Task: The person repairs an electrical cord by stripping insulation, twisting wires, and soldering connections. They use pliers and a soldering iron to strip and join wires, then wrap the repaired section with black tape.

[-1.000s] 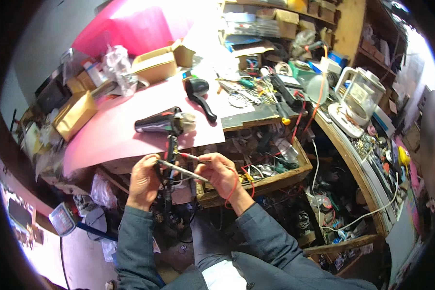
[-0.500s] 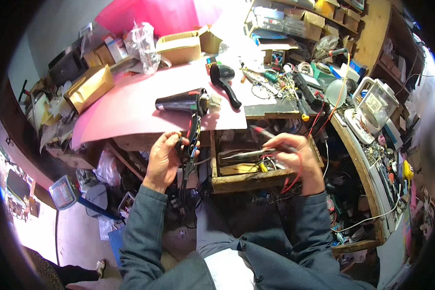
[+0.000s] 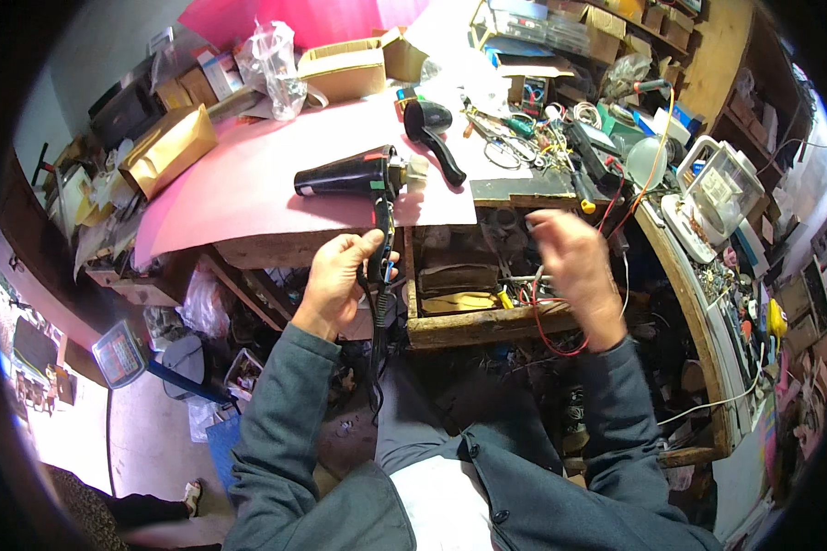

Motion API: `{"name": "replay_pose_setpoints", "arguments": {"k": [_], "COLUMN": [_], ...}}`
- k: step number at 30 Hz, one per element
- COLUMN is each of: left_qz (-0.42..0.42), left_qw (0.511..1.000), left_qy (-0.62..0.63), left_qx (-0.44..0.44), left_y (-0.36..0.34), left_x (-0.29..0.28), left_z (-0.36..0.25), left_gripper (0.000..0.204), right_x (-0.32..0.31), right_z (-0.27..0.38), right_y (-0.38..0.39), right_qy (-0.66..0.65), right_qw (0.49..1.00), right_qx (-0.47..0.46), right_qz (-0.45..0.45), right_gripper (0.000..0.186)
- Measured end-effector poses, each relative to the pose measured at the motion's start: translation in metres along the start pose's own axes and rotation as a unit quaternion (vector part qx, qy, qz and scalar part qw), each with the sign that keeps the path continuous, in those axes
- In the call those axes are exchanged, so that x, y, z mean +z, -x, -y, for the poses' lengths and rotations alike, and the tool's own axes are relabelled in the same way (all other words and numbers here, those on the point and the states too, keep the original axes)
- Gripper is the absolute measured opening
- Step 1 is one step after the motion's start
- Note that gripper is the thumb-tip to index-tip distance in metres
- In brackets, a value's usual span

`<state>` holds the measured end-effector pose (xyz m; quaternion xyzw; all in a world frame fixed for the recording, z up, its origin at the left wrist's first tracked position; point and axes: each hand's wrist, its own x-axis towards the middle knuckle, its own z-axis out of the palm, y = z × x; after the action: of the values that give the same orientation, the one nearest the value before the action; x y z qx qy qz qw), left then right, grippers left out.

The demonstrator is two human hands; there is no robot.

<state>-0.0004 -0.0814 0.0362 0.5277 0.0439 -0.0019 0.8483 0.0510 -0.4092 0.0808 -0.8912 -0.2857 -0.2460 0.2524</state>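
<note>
The step in hand looks like work on the opened handle [image 3: 382, 216] of a black hair dryer [image 3: 345, 174], with wiring showing along it. The dryer lies on the pink sheet [image 3: 248, 188] over the table [image 3: 515, 189], its barrel toward 9 o'clock and its handle hanging past the edge toward 6 o'clock. The next move seems to call for the handle to stay steady — a slack hold could swing it and strain the wires.

The left hand [image 3: 336, 275] has its grip closed to a pinch, thumb and fingertips on the lower handle; a black cord [image 3: 378, 321] drops from there toward 6 o'clock. The right hand [image 3: 574, 262], at about 3 o'clock from the left, is over the right end of the wooden drawer [image 3: 469, 331]. Its fingers are blurred and partly curled — I cannot tell whether that grip pinches anything. A red lead [image 3: 560, 354] loops just below it, at 6 o'clock.
</note>
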Motion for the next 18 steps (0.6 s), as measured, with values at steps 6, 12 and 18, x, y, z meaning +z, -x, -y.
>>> {"name": "replay_pose_setpoints", "arguments": {"k": [6,12,18], "left_qz": [0.005,0.010,0.020], "left_qw": [1.000,1.000,0.998], "left_qy": [-0.010,-0.017,-0.052], "left_qx": [0.003,0.012,0.029], "left_y": [-0.021,-0.015,-0.022], "left_x": [0.016,0.012,0.014], "left_z": [0.010,0.004,0.007], "left_gripper": [0.016,0.018,0.018], "right_x": [0.130,0.130,0.133], "right_z": [0.109,0.116,0.102], "right_y": [0.031,0.020,0.013], "right_qy": [-0.573,-0.664,-0.322], "right_qw": [0.769,0.657,0.946], "right_qx": [0.227,0.308,0.027], "right_qz": [0.170,0.179,-0.004], "right_gripper": [0.025,0.026,0.022]}}
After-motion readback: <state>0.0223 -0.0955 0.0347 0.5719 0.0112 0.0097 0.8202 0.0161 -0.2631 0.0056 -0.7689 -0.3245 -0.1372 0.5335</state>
